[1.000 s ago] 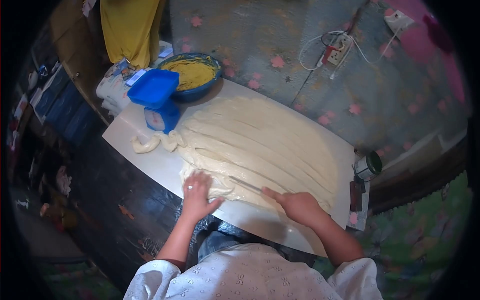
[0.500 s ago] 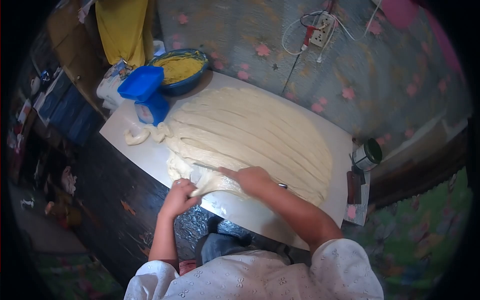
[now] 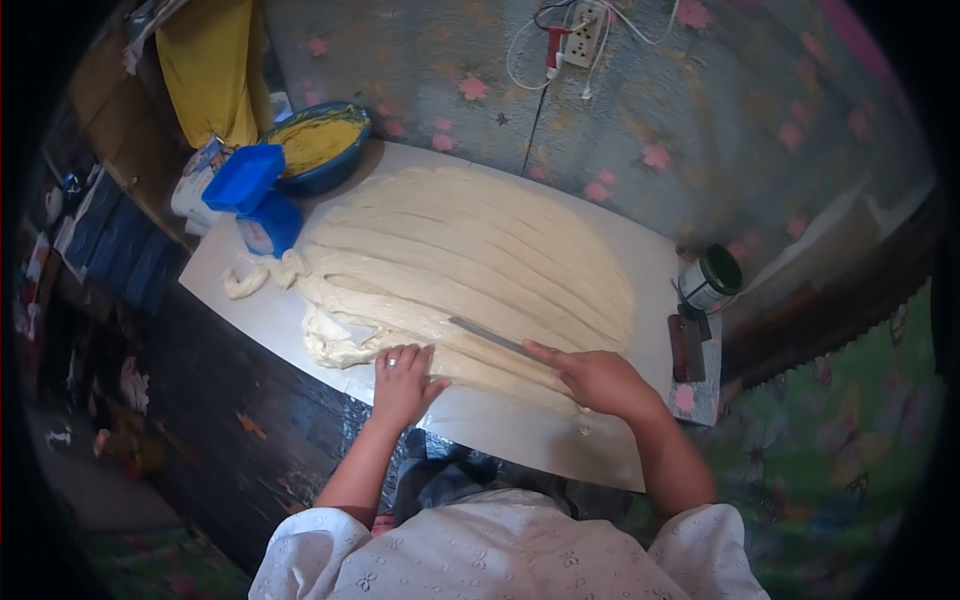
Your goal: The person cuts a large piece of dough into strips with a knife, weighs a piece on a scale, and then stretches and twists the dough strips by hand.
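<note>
A wide flat sheet of pale dough (image 3: 470, 240) covers much of the white table, scored with long cuts running across it. My right hand (image 3: 600, 382) is closed round the handle of a long knife (image 3: 495, 337), whose blade lies over the dough near its front edge. Resting on that front edge is my left hand (image 3: 403, 380), fingers stretched out and a ring on one of them. Just left of it sits a bunched lump of dough (image 3: 337, 338). A small curled piece of dough (image 3: 243, 284) lies by the table's left edge.
Behind the dough's left end stand a blue kitchen scale (image 3: 262, 205) and a blue basin (image 3: 325, 180) of yellow filling. A can (image 3: 708, 280) and a brown-handled cleaver (image 3: 686, 348) are on the right. A power strip (image 3: 583, 35) hangs on the wall.
My right hand has moved right with the knife. My left hand has shifted right from the bunched dough and now lies flatter on the front edge. The view has turned slightly.
</note>
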Demonstrator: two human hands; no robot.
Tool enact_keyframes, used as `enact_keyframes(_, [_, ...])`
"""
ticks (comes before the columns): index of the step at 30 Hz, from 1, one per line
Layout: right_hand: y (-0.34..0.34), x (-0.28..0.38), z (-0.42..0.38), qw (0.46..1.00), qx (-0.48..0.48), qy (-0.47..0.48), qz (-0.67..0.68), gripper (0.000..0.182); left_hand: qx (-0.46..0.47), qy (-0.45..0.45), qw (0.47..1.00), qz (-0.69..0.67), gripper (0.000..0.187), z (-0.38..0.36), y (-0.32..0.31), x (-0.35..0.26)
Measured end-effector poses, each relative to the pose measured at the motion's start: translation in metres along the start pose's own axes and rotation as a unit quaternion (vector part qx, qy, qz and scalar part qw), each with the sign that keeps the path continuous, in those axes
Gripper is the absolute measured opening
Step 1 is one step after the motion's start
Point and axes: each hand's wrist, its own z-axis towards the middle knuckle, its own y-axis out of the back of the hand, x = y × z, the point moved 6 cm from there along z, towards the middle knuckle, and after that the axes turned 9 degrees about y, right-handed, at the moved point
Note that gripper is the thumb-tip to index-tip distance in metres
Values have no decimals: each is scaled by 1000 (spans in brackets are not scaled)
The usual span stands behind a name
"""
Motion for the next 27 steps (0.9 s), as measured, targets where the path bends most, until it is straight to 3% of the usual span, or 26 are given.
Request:
enact_keyframes(2, [-9,-1,2,999,1,20,31,54,13,2,1000,13,40,-2,2,9])
enact_keyframes(3, [-13,-1,4,999,2,21,30,54,-30,-26,999,8,27,-8,5,11])
enact_keyframes(8, [-39,12,34,998,29,47,27,55,-11,-42,999,-22,24,-39,8,26])
enact_keyframes(12, [-59,41,90,994,-15,107,-15,62,-27,32,998,-51,29,-36,20,18])
enact_keyframes(14, [-70,40,101,993,-3,110,-41,64,-123,17,992,-30,27,-28,36,5])
enact_keyframes(18, [-55,18,56,992,17,87,-88,69,8,2,998,-56,29,-20,25,19])
enact_keyframes(20, [-45,-6,12,986,97,45,-130,66,32,-7,998,-45,34,-19,23,23])
enact_keyframes(22, [-11,-9,-36,974,174,-24,-140,64,32,15,996,-78,54,-16,24,26])
enact_keyframes(23, [-14,-31,-56,978,160,-39,-125,63,12,15,998,-55,73,-14,22,27])
enact_keyframes(24, [-22,-56,-80,982,144,-55,-111,63,12,9,998,-58,73,-9,24,20])
enact_keyframes(26, [-24,-91,-119,997,0,-74,0,58,39,-22,998,-38,77,-1,29,-2])
enact_keyframes(27, [-36,-105,-131,997,-1,-76,-3,58,38,-24,998,-40,77,0,23,-7])
